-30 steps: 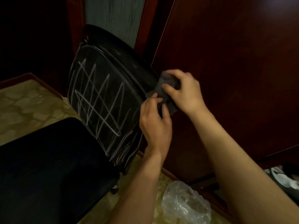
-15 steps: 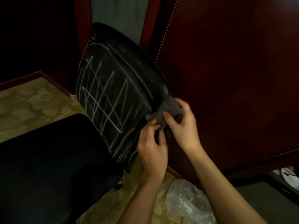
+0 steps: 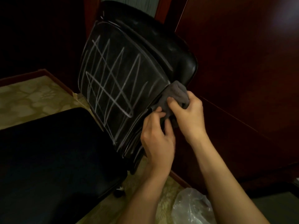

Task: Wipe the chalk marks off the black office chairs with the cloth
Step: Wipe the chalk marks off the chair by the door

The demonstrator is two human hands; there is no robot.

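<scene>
Crisscrossing white chalk marks [image 3: 113, 88] cover the chair backrest [image 3: 161, 50].

Two bare forearms reached up from the lower edge of the frame, wrists close together. The right hand [image 3: 188, 113] had its fingers curled round a bunched grey cloth [image 3: 175, 95], thumb on top. The left hand [image 3: 157, 139], just below and touching it, pinched the cloth's lower edge with curled fingertips.
</scene>
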